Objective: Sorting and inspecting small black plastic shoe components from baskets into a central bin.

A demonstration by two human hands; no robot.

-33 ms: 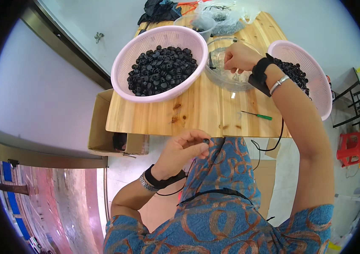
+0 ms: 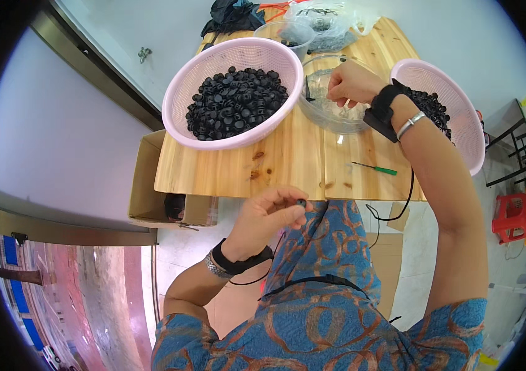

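Pinched a small black part between fingertips of the left hand, just off the near edge of the wooden table. Reached the right hand, fingers curled, into the clear bowl on that table, beside the pink basket of black parts; grasp there unclear.

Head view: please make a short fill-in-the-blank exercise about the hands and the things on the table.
1. The left hand pinches one small ____ part.
2. The right hand reaches into the clear ____.
3. The left basket on the table is pale ____.
4. The screwdriver has a ____ handle.

Missing words: black; bowl; pink; green
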